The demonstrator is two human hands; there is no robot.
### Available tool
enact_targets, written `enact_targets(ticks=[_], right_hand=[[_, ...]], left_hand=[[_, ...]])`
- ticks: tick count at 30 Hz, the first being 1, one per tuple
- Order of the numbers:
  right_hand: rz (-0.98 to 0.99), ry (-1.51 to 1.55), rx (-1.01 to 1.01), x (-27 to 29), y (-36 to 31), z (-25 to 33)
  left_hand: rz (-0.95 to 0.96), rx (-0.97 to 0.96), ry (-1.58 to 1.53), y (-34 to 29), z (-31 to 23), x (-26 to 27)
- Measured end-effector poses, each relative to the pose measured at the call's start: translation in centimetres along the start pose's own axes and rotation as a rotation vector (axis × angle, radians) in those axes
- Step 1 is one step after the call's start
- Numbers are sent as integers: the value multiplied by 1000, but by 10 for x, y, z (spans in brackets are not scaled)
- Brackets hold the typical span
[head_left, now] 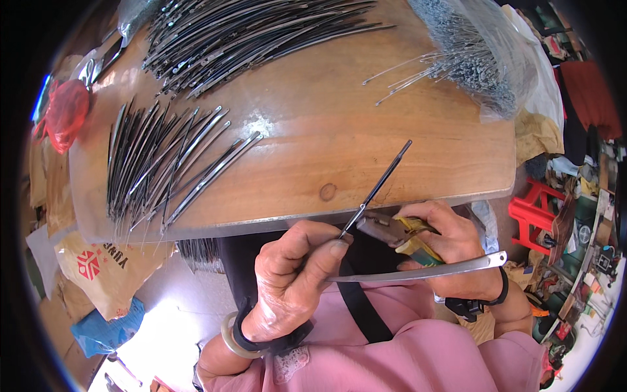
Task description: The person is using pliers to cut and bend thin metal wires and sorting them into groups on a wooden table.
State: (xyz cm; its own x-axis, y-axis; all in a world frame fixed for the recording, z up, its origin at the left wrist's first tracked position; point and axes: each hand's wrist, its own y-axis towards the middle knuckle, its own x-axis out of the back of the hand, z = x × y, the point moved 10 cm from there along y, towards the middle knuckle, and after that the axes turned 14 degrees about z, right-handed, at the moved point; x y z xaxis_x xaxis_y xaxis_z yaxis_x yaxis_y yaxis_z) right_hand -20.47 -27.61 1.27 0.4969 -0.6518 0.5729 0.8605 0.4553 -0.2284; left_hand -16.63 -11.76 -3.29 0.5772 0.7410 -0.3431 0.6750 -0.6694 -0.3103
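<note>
My left hand (290,277) is closed in a pinch at the table's front edge. Between its thumb and fingers is a thin dark metal rod (381,185), slanting up to the right over the tabletop. A flat, slightly bent grey metal strip (431,270) with a hole near its end also runs out from this hand, to the right. My right hand (450,238) is wrapped round pliers (384,230) with yellow and green handles. The pliers' jaws are right beside the rod, near my left fingertips; whether they touch it I cannot tell.
On the wooden table (313,150) lie a large heap of dark metal strips (235,46) and a smaller heap (163,163). Thin wire rods (467,65) spill from a clear bag. Around the table are a red bag (67,114), a brown bag (117,268) and a red stool (532,212).
</note>
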Motion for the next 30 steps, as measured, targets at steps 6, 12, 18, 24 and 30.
enact_targets(ticks=[6,12,18,24,30], right_hand=[[33,3,3,-4,2,2],[70,-96,32,-6,5,6],[148,-254,136,-27,27,22],[86,-236,296,-11,65,43],[-319,-688,148,111,60,39]], left_hand=[[-35,-51,61,-3,-4,3],[-14,-94,88,2,-6,-1],[-173,69,96,-13,14,34],[-302,60,77,-20,-19,76],[-622,-138,975,-80,-89,132]])
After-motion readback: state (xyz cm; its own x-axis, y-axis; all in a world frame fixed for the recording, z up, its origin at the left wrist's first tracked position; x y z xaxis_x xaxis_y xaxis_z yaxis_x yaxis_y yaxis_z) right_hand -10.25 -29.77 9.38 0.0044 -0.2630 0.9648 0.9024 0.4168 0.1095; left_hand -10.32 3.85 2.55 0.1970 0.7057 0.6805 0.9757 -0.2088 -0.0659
